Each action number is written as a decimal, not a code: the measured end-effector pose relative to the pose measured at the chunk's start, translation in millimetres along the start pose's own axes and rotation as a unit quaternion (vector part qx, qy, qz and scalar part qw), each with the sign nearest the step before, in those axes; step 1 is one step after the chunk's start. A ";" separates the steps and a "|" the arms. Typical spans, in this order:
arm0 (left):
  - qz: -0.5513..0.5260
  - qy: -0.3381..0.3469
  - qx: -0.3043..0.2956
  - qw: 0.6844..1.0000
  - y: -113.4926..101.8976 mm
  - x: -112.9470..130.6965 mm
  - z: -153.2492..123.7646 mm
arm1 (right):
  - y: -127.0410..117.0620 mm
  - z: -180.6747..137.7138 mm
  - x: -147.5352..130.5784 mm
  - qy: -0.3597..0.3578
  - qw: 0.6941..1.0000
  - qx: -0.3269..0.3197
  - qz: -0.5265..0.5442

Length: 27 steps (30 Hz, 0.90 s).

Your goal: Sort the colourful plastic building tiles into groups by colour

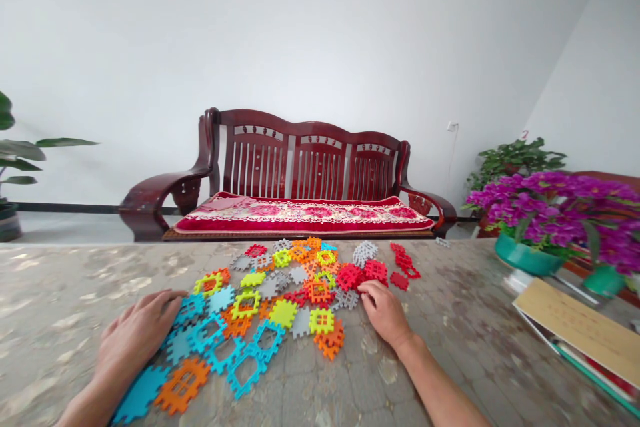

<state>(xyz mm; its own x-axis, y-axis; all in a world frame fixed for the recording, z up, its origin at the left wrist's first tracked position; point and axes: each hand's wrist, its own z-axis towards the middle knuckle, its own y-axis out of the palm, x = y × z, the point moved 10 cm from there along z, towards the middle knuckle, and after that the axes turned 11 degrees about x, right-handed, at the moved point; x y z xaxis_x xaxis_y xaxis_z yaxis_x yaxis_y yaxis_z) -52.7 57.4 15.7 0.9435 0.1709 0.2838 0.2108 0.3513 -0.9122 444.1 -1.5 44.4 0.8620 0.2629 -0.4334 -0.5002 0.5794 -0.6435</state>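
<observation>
A heap of flat plastic interlocking tiles in red, orange, yellow-green, blue and grey is spread over the marbled table. My left hand lies flat on the blue tiles at the heap's left side, fingers stretched out. My right hand rests at the heap's right side, its fingertips touching a red tile and a grey tile; the fingers are loosely curled and hold nothing that I can see.
A dark red wooden bench with a red cushion stands behind the table. Purple flowers in teal pots and a stack of books sit at the table's right. A leafy plant stands far left.
</observation>
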 end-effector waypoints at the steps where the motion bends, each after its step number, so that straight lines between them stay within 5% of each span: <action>1: 0.000 0.000 0.000 1.000 -0.2 0.6 -0.1 | -0.8 0.6 3.0 0.010 1.000 0.004 -0.001; 13: -0.002 -0.006 -0.001 1.000 -4.8 3.7 -1.7 | 1.7 1.4 54.7 0.143 0.986 0.064 0.062; 20: -0.005 -0.004 0.004 1.000 -2.9 3.4 -0.9 | -4.4 3.5 50.1 0.138 0.986 0.069 0.067; 27: -0.013 0.001 0.002 1.000 -6.3 5.2 -1.6 | -17.2 0.8 50.0 0.130 0.989 0.055 -0.042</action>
<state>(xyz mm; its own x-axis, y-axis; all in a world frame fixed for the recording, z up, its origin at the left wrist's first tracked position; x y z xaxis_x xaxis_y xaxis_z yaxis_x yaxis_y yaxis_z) -48.7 54.7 22.4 0.9383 0.1597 0.3068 0.2341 0.3599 -0.9031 495.9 2.3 34.3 0.8431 0.0103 -0.5377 -0.4028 0.6746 -0.6186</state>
